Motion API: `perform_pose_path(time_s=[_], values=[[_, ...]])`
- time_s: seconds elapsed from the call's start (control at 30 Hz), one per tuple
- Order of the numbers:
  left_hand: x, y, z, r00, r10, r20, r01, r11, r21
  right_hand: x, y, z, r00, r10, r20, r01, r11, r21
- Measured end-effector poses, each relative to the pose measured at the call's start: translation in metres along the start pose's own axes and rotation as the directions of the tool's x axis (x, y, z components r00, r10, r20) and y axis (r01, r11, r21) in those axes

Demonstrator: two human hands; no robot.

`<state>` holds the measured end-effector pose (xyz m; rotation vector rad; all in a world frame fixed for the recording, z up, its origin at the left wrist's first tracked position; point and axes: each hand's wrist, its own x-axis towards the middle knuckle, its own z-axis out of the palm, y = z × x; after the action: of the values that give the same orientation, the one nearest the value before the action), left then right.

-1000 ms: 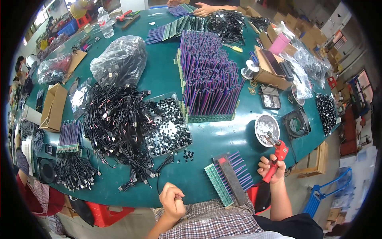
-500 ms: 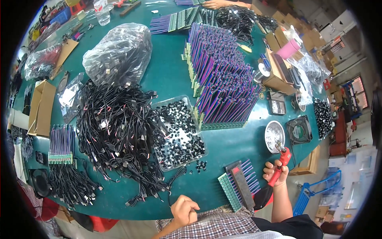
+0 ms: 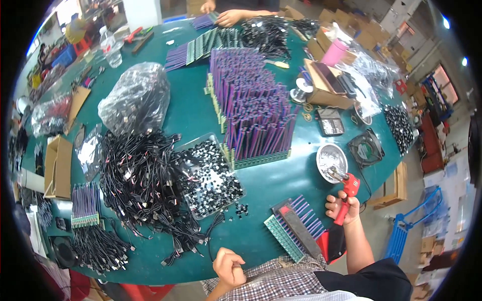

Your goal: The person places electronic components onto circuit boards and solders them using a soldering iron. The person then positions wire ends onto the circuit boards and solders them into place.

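My right hand [image 3: 343,208] is wrapped around the handle of a red soldering gun [image 3: 353,186]. The gun's metal tip reaches over the rim of a round silver bowl [image 3: 325,173] with pale, shiny bits inside. At the table's near edge my left hand [image 3: 228,266] is closed, and a thin black cable [image 3: 210,243] runs into its fingers. Between my hands lies a green circuit-board strip [image 3: 283,238] with rows of purple-blue wires, and a dark bar [image 3: 301,228] rests across the wires.
A tangled heap of black cables [image 3: 138,180] and a clear tray [image 3: 236,198] of small black-and-white connectors lie left of centre. Beyond stands a dense block of purple wires [image 3: 256,110]. A fan [image 3: 365,148] sits right of the bowl. Across the table are another person's hands [image 3: 229,18].
The view has tilted up, so the far table and more of the other person's hands show. Both my hands keep their grips, and the soldering gun stays at the bowl.
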<state>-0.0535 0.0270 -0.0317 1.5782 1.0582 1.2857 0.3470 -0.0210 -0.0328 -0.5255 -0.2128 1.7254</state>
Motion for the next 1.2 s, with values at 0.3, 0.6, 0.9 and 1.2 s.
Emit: perform_pose_path(time_s=[0.3,0.6,0.9,1.2], values=[[-0.004,0.007,0.015,0.993,0.024,-0.112,-0.018,0.998,0.054,-0.001,0.001,0.001,0.998,-0.033,0.045,0.033,0.999,0.004],[-0.008,0.006,0.023,0.977,-0.006,-0.212,0.016,0.999,0.045,-0.003,0.006,0.001,0.992,-0.077,0.099,0.072,0.996,0.049],[-0.008,-0.003,0.026,0.980,-0.013,-0.197,0.034,0.994,0.104,-0.005,0.006,-0.006,0.981,-0.133,0.144,0.127,0.991,0.047],[-0.007,-0.004,0.027,0.980,0.018,-0.197,0.025,0.977,0.211,-0.005,0.006,-0.005,0.976,-0.134,0.170,0.123,0.990,0.074]])
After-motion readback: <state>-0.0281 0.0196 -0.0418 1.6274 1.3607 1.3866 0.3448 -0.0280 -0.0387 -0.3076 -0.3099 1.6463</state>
